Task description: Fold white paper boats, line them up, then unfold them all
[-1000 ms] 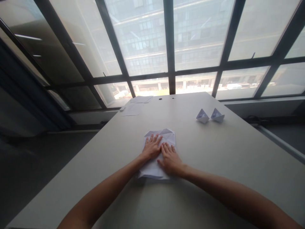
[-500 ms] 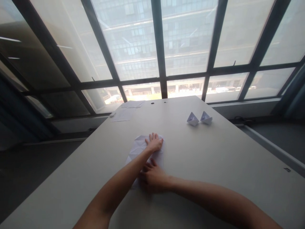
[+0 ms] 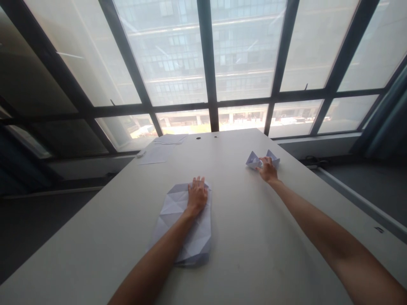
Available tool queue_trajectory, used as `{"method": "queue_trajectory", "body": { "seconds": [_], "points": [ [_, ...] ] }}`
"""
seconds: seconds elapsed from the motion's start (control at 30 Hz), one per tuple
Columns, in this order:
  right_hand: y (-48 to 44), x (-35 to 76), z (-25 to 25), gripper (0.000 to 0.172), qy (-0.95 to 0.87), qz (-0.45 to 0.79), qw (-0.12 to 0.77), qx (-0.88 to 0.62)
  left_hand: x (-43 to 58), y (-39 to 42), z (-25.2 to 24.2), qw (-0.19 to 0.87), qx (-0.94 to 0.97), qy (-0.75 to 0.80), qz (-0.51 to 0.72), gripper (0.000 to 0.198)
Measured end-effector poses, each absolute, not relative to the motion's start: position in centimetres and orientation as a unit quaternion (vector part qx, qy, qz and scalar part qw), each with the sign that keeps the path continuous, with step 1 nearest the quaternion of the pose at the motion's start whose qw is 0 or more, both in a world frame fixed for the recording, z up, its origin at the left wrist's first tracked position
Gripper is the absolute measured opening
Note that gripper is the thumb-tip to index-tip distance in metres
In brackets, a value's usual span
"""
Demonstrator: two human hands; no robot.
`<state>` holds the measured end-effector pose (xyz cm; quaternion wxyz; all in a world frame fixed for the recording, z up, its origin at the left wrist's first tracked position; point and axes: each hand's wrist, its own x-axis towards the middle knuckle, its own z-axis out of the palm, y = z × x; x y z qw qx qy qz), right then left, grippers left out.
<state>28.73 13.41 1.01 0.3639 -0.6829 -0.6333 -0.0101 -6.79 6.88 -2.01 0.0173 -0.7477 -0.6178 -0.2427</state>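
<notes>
Creased white paper [image 3: 173, 208] with folded corners lies near the middle of the white table. My left hand [image 3: 197, 195] rests flat on its upper right part, fingers spread and pointing away from me. Farther back on the right stand two small folded paper boats, the left one [image 3: 252, 159] and the right one [image 3: 273, 158]. My right hand [image 3: 267, 169] is at the gap between them, fingers apart, partly covering the right boat. Whether its fingertips touch either boat is too small to tell.
Flat sheets of paper [image 3: 155, 154] lie at the table's far left, with a small white object [image 3: 140, 154] beside them. The white table [image 3: 241, 237] reaches towards large windows. A small dark item [image 3: 379, 229] is near the right edge.
My right hand has left the creased paper and moved forward and right to the paper boats. My left hand remains on the paper, more of which now shows. The view has shifted slightly.
</notes>
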Motion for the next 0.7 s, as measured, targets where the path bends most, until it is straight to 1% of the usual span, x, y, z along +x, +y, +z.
{"method": "queue_trajectory", "body": {
  "seconds": [0.07, 0.1, 0.17, 0.27, 0.33, 0.43, 0.5, 0.57, 0.6, 0.7],
  "points": [
    [13.8, 29.3, 0.6, 0.021, -0.650, 0.003, 0.348, -0.676, -6.2, 6.5, -1.3, -0.017, -0.797, -0.531, -0.289, 0.050],
    [13.6, 29.1, 0.4, 0.015, -0.656, 0.005, 0.347, -0.670, -5.8, 6.3, -1.0, -0.041, -0.815, -0.487, -0.312, 0.049],
    [12.4, 27.6, 0.2, 0.014, -0.672, 0.003, 0.353, -0.651, -4.8, 5.7, -0.6, -0.098, -0.816, -0.432, -0.371, 0.041],
    [8.8, 23.8, 0.3, 0.013, -0.732, 0.028, 0.376, -0.568, -3.5, 5.0, -0.5, -0.214, -0.754, -0.427, -0.451, 0.029],
    [5.5, 21.1, 0.6, 0.014, -0.774, 0.056, 0.377, -0.505, -3.0, 4.8, -0.5, -0.301, -0.691, -0.438, -0.490, 0.034],
    [0.5, 18.0, 1.2, 0.016, -0.825, 0.091, 0.357, -0.429, -2.9, 4.6, -0.3, -0.387, -0.623, -0.443, -0.516, 0.053],
    [-2.0, 16.9, 1.3, 0.018, -0.840, 0.115, 0.353, -0.396, -3.0, 4.5, 0.0, -0.409, -0.630, -0.432, -0.499, 0.053],
    [-3.4, 16.4, 1.2, 0.019, -0.849, 0.170, 0.358, -0.350, -3.0, 4.4, 0.2, -0.399, -0.659, -0.430, -0.471, 0.046],
    [-3.8, 16.4, 1.1, 0.021, -0.841, 0.206, 0.371, -0.335, -2.9, 4.3, 0.3, -0.384, -0.672, -0.435, -0.460, 0.047],
    [-3.4, 16.6, 0.7, 0.032, -0.748, 0.274, 0.469, -0.380, -2.3, 3.7, 0.4, -0.329, -0.705, -0.449, -0.439, 0.052]
  ]
}}
